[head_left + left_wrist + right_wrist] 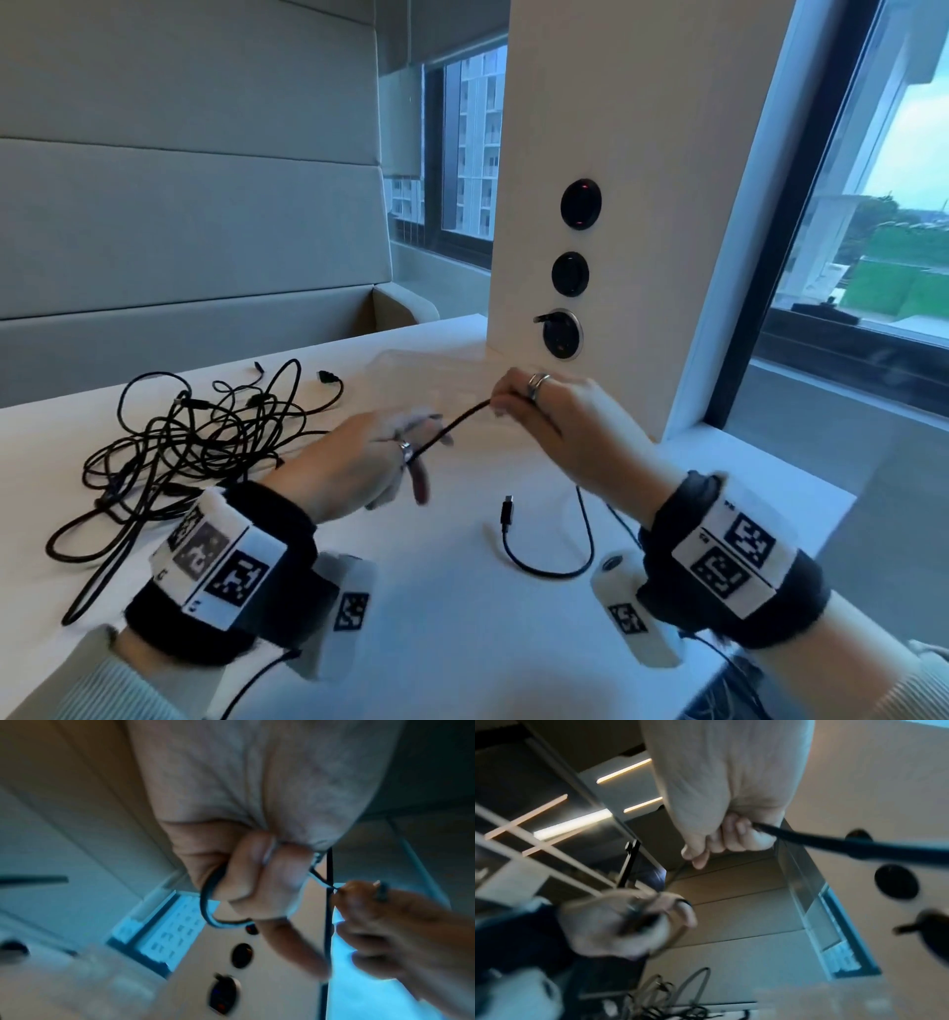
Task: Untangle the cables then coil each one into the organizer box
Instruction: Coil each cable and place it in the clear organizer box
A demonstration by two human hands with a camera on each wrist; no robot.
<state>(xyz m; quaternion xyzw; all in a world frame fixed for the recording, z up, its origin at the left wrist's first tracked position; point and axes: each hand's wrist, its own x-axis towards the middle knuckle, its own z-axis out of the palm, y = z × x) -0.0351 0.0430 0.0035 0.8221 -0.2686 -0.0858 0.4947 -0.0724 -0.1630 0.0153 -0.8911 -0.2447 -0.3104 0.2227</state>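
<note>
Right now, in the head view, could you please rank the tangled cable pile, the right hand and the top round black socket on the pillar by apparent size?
1. Tangled cable pile, largest.
2. Right hand, though nearer the camera.
3. Top round socket, smallest.

Head view downward; wrist views upward

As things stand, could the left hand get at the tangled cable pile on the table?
Probably yes, but not freely. The tangled cable pile lies just beside the left hand with nothing between them, yet that hand grips the black cable stretched to the right hand, so it would need to let go first.
</note>
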